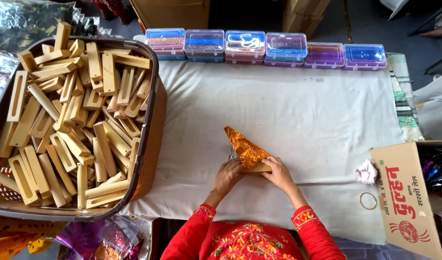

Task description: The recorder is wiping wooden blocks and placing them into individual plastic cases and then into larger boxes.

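Observation:
On the white cloth point(288, 106), both hands press a small wooden block point(259, 167) lying on a sheet of shiny orange foil point(244, 146). The foil's pointed corner sticks up and away from me, folded over the block. My left hand point(228, 175) grips the block's left end and the foil there. At the block's right end, my right hand point(278, 173) holds it with fingers curled over the top. Both red embroidered sleeves show at the bottom.
A large woven basket point(151, 139) full of slotted wooden blocks fills the left. Several clear plastic boxes point(264, 48) with coloured contents line the far edge. A cardboard box point(406, 197) stands at right, with a gold ring point(368, 201) and a pink cloth scrap point(366, 172) beside it.

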